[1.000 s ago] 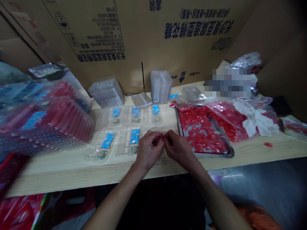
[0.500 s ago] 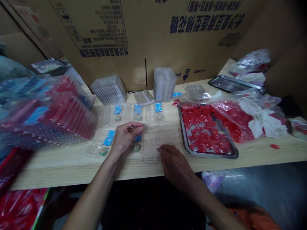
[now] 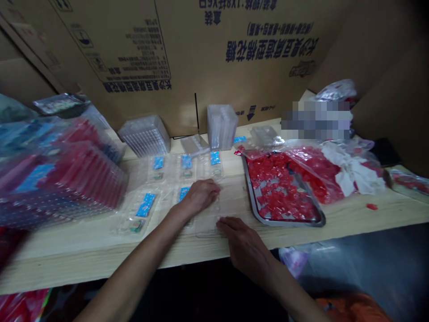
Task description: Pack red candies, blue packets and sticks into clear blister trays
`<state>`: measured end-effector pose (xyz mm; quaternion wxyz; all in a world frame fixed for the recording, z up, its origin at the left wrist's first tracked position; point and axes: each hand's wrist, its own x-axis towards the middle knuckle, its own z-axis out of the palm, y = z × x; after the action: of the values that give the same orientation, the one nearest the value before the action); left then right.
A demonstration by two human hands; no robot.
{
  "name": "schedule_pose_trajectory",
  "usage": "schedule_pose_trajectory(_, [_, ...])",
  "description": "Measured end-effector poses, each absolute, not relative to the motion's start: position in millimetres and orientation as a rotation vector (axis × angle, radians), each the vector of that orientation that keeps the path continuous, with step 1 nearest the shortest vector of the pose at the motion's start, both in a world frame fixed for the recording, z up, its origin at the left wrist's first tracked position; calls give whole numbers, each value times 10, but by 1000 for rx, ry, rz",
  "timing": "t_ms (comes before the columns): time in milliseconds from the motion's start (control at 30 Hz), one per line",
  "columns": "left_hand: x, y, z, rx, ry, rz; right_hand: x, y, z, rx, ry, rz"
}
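A clear plastic tray (image 3: 207, 225) lies flat near the table's front edge. My left hand (image 3: 203, 195) is over its upper part, fingers pressed together; whatever they hold is hidden. At the tray's right edge, my right hand (image 3: 244, 238) has its fingers closed and touching the rim. Just left, partly behind my left forearm, is another clear tray with a blue sachet (image 3: 184, 193). Further left sits a tray with a blue printed sachet (image 3: 145, 205) and a small greenish packet (image 3: 136, 226). Behind them is a row of similar filled trays (image 3: 186, 166).
On the right, a metal tray (image 3: 254, 206) holds many small red packets, with a plastic bag (image 3: 330, 188) of more red packets beside it. Stacked filled trays (image 3: 90, 179) stand at left. Empty clear trays (image 3: 147, 134) are stacked before a large cardboard box (image 3: 187, 58).
My left hand has moved right, from above the neighbouring filled tray to over the clear tray. My right hand stays at that tray's right edge. The camera view has shifted slightly.
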<state>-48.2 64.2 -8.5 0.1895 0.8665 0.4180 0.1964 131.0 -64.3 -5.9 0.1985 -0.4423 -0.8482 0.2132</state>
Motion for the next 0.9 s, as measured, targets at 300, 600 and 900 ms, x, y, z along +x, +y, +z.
schedule_pose_trajectory(300, [-417, 554, -120, 2491, 1144, 488, 1579, -481, 105, -1348, -2176, 541])
schedule_pose_trajectory(600, [-249, 406, -139, 2523, 1320, 500, 2608, 74, 96, -2214, -2115, -34])
schedule_pose_trajectory(900, [274, 236, 247, 1770, 1233, 1018, 2747, 264, -27, -2031, -1775, 71])
